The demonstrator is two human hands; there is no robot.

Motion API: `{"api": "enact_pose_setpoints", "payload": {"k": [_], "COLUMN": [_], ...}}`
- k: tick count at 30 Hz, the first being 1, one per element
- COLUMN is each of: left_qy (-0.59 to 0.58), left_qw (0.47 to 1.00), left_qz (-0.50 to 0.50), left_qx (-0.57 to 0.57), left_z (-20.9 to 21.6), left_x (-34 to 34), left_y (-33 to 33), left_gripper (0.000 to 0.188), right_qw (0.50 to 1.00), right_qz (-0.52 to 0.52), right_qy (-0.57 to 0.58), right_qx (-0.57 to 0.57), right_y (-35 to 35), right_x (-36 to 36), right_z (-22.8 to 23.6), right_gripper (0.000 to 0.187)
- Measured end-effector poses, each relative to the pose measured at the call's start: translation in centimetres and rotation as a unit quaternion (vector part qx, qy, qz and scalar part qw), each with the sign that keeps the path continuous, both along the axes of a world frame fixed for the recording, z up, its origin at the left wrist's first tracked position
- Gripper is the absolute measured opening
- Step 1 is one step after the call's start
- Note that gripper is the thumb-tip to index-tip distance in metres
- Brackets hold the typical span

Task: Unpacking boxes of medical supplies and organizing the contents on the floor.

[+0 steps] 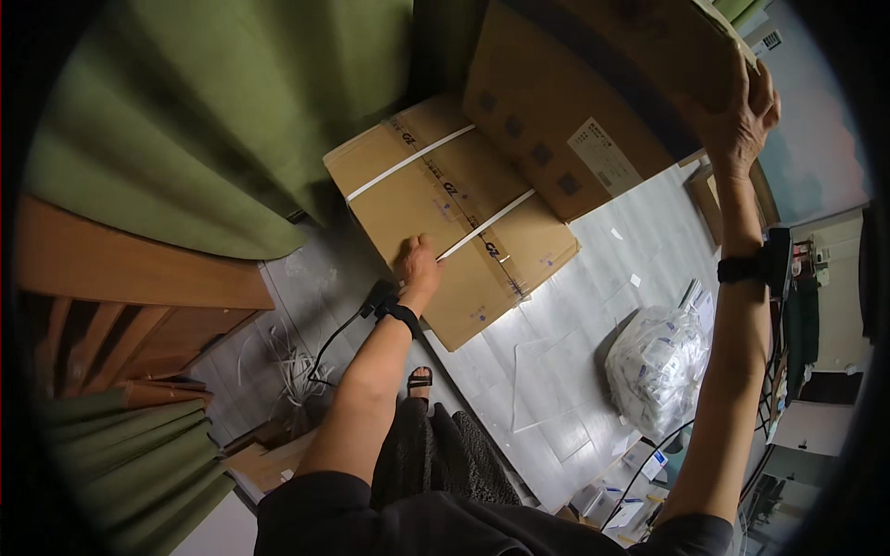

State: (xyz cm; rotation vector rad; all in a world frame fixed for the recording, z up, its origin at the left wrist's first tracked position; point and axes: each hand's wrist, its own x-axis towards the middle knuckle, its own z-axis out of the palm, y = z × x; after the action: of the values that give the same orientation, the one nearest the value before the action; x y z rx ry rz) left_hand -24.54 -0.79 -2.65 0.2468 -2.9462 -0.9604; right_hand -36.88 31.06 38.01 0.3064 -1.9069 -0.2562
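Note:
A sealed cardboard box with printed tape and two white packing straps lies on the floor ahead of me. My left hand is at its near left edge with fingers curled where the nearer white packing strap runs under it; the fingertips are partly hidden. Tilted up beyond and to the right is a larger, darker cardboard box with a white label. My right hand is raised to the upper right, its fingers closed over that larger box's edge.
A clear plastic bag of white items sits on the grey floor at the right. Green curtains and a wooden cabinet stand on the left. Tangled white straps lie near my foot. Small packages are at lower right.

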Motion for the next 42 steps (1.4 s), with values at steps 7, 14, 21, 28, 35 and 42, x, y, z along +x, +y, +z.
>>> {"api": "enact_pose_setpoints", "payload": {"k": [7,14,21,28,35,42], "left_qy": [-0.045,-0.135,-0.126,-0.208,-0.240,-0.220], "left_qw": [0.994,0.984,0.989,0.951,0.948,0.960], "left_qz": [-0.095,-0.058,-0.059,-0.109,-0.157,-0.147], "left_qx": [-0.023,0.104,0.048,0.199,0.138,0.089], "left_z": [-0.1,0.4,1.4,1.2,4.6,3.2], "left_x": [0.8,2.0,7.3,16.1,16.9,17.3], "left_y": [0.7,-1.0,-0.5,6.4,8.8,9.6], "left_gripper": [0.024,0.034,0.034,0.034,0.035,0.030], "right_qw": [0.995,0.971,0.948,0.958,0.992,0.557], "right_qz": [-0.043,-0.190,-0.227,-0.228,0.103,-0.044], "right_qy": [0.027,-0.139,-0.196,-0.173,0.006,-0.461], "right_qx": [0.085,-0.047,-0.104,-0.031,-0.073,-0.689], "right_y": [-2.6,-4.3,-4.7,-4.4,-2.8,-13.6], "right_x": [-4.3,-1.8,0.0,-0.1,6.5,26.2], "right_z": [3.5,1.1,-1.3,-0.2,-8.1,-38.3], "right_gripper": [0.080,0.114,0.118,0.115,0.058,0.031]}}
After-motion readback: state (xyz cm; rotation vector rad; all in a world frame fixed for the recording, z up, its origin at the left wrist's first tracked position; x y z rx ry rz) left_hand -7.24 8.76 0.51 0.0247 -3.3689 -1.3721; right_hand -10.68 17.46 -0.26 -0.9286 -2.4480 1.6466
